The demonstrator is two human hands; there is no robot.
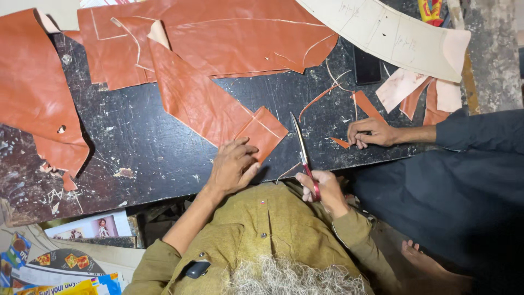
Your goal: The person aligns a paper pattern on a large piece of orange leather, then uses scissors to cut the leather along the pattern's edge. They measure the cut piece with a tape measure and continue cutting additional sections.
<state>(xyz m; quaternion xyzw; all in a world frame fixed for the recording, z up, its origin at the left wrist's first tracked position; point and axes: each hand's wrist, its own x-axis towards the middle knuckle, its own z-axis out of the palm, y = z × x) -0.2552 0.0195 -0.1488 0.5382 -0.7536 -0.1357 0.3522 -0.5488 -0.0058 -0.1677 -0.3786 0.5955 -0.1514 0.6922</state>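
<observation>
brown leather strip (218,109) | flat on black table, end pinned | scissors (303,153) | red-handled, closed, held upright

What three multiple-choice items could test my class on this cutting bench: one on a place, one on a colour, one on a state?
1. Where does the left hand rest?
A. on the brown leather strip
B. on the dark phone
C. on the paper pattern

2. What colour are the handles of the scissors?
A. blue
B. red
C. yellow

3. How are the scissors held?
A. lying loose on the black table
B. gripped in the right hand, blades pointing away from the person
C. held by the co-worker's hand

Answers
1. A: the palm presses the strip's near end flat.
2. B: red shows between the fingers.
3. B: the right hand closes round the handles, and the blades reach out over the table.
</observation>
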